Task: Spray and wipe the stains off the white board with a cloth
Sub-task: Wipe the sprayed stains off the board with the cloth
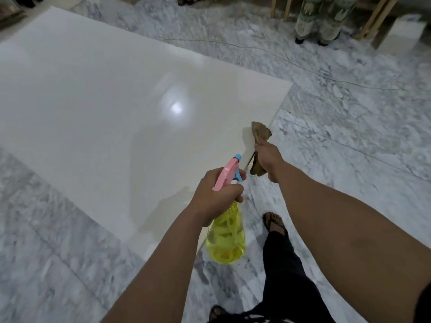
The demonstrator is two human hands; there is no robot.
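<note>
The white board (98, 108) lies flat on the marble floor (349, 117), glossy, with a bright reflection beyond both hands. Above its near edge, the left hand (213, 194) wraps its fingers (233, 190) around the neck of a yellow spray bottle (226, 238), whose pink and blue head points past them toward the board. The right hand (268, 159) has its fingers closed on a brown cloth (260, 134), bunched above and below the fist, over the board's right edge.

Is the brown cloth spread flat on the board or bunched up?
Bunched up. The right hand grips the brown cloth in a wad, ends sticking out above and below the fist, near the white board's edge.
</note>
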